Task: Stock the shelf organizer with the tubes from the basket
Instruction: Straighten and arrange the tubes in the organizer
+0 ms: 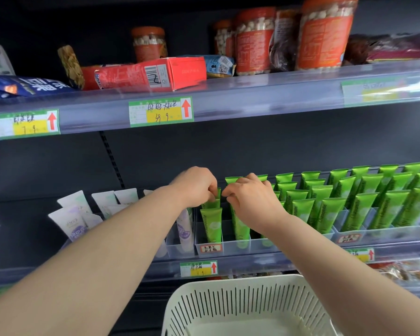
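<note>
A clear plastic shelf organizer (228, 247) sits on the middle shelf, holding upright green tubes (325, 204) in rows. My left hand (197, 185) pinches the top of a green tube (217, 194) in the organizer's leftmost lane, behind the front green tube (212, 224). My right hand (250, 197) grips the upper end of another green tube (240, 226) standing in the lane beside it. The white slotted basket (243, 304) is below, at the bottom centre, and no tubes show inside it.
White and purple tubes (73, 221) stand in the compartments to the left. Above, a shelf carries a red box (153, 73), orange-lidded jars (325, 32) and snack bags. Price tags (161, 111) hang on the shelf rails.
</note>
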`<state>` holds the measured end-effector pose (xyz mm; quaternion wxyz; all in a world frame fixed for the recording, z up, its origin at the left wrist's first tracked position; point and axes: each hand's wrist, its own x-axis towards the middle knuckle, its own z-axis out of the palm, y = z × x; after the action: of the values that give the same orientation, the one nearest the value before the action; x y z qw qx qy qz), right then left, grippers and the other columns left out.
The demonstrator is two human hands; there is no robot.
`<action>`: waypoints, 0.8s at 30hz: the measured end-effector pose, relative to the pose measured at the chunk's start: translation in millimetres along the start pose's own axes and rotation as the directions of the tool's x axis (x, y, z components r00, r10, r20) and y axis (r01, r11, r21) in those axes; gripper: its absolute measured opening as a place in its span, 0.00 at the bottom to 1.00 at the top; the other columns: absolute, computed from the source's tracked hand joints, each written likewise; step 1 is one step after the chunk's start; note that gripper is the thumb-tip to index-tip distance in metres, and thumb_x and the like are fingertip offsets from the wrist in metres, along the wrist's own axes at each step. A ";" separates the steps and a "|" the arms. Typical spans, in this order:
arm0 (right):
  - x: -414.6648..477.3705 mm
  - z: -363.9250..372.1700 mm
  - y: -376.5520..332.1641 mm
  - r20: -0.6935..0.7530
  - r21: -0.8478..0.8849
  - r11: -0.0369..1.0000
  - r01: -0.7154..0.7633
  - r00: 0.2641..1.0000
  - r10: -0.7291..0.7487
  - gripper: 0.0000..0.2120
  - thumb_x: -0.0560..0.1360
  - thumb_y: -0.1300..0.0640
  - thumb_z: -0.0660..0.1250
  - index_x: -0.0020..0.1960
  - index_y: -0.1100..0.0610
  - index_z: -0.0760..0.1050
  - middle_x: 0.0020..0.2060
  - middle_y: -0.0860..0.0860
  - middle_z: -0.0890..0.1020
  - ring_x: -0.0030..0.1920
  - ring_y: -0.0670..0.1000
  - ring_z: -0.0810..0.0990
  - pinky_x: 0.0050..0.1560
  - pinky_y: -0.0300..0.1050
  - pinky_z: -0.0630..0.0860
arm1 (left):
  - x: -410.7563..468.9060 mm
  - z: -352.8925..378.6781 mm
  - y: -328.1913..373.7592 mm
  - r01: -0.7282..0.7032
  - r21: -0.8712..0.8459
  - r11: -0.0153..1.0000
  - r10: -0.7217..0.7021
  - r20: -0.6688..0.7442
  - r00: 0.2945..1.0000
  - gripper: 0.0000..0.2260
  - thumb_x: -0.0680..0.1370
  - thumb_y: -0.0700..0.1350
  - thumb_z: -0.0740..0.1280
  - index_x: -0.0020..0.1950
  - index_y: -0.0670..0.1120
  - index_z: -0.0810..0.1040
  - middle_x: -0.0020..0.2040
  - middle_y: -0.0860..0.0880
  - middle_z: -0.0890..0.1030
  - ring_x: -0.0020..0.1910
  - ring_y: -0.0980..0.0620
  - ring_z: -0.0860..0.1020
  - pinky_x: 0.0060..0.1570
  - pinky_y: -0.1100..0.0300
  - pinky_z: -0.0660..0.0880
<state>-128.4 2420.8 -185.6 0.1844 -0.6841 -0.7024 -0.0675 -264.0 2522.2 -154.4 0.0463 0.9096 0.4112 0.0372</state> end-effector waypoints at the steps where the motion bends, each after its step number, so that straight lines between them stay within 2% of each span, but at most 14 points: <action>1: 0.6 0.2 0.2 0.001 0.002 1.000 -0.002 1.000 0.002 0.14 0.80 0.57 0.57 0.62 0.47 0.75 0.57 0.48 0.78 0.59 0.53 0.68 0.51 0.50 0.66 | 0.5 -0.2 0.1 0.000 -0.002 1.000 0.000 0.008 1.000 0.05 0.74 0.48 0.72 0.49 0.53 0.84 0.47 0.55 0.82 0.47 0.51 0.78 0.42 0.59 0.72; 4: 2.4 -0.2 0.4 -0.015 0.003 1.000 -0.012 1.000 0.013 0.17 0.79 0.60 0.58 0.63 0.47 0.75 0.56 0.48 0.78 0.59 0.53 0.69 0.50 0.50 0.66 | 3.6 -1.7 -2.6 0.010 -0.082 0.997 -0.012 -0.016 1.000 0.04 0.73 0.47 0.73 0.47 0.52 0.85 0.44 0.57 0.83 0.45 0.53 0.79 0.44 0.57 0.76; 7: 4.6 -1.1 0.2 -0.024 0.010 1.000 -0.015 1.000 0.015 0.16 0.79 0.60 0.58 0.63 0.47 0.75 0.56 0.48 0.77 0.59 0.52 0.69 0.50 0.50 0.66 | 5.8 -2.3 -7.1 0.065 -0.175 0.982 -0.088 -0.126 0.988 0.04 0.74 0.45 0.71 0.43 0.52 0.85 0.41 0.57 0.82 0.44 0.54 0.80 0.47 0.54 0.79; 12: 5.4 -1.3 1.9 0.022 0.036 0.999 -0.007 1.000 0.007 0.15 0.80 0.58 0.57 0.63 0.48 0.74 0.59 0.49 0.76 0.60 0.53 0.68 0.53 0.51 0.68 | 12.3 0.2 -10.5 0.162 -0.126 0.979 -0.190 -0.250 0.950 0.07 0.77 0.42 0.67 0.49 0.50 0.84 0.49 0.52 0.82 0.49 0.49 0.79 0.47 0.54 0.77; 14: 5.3 -1.1 2.8 0.030 0.033 0.999 -0.003 1.000 0.002 0.15 0.80 0.58 0.57 0.64 0.48 0.74 0.60 0.49 0.76 0.61 0.53 0.68 0.54 0.51 0.68 | 17.7 0.9 -13.0 0.198 -0.104 0.975 -0.218 -0.247 0.944 0.09 0.78 0.42 0.67 0.55 0.51 0.83 0.54 0.50 0.81 0.53 0.47 0.78 0.49 0.54 0.76; 17: 6.5 -2.1 5.0 0.026 0.039 0.999 0.000 1.000 -0.001 0.15 0.80 0.59 0.57 0.64 0.48 0.74 0.60 0.49 0.76 0.61 0.53 0.68 0.54 0.51 0.68 | 25.1 2.6 -17.1 0.226 -0.030 0.974 -0.228 -0.160 0.960 0.13 0.78 0.40 0.68 0.59 0.52 0.81 0.57 0.49 0.81 0.55 0.47 0.78 0.53 0.53 0.77; 21: 9.1 -0.9 9.8 0.003 0.036 0.999 0.007 1.000 -0.007 0.15 0.79 0.58 0.57 0.62 0.48 0.75 0.58 0.48 0.77 0.60 0.53 0.68 0.52 0.50 0.67 | 33.2 5.8 -23.1 0.240 0.054 0.969 -0.229 -0.150 0.962 0.12 0.75 0.38 0.69 0.52 0.53 0.83 0.53 0.49 0.82 0.51 0.46 0.80 0.47 0.56 0.76; 24: 11.7 1.8 11.0 0.004 0.044 0.999 0.017 1.000 -0.017 0.15 0.79 0.59 0.58 0.62 0.47 0.75 0.58 0.47 0.77 0.60 0.53 0.67 0.50 0.50 0.66 | 38.5 7.6 -23.3 0.235 0.108 0.966 -0.220 -0.134 0.966 0.08 0.74 0.40 0.69 0.46 0.53 0.82 0.49 0.49 0.81 0.48 0.46 0.79 0.40 0.59 0.71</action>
<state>-117.8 2433.0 -184.9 0.1972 -0.6740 -0.7101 -0.0519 -255.2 2566.0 -163.5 -0.0311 0.8535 0.5165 0.0613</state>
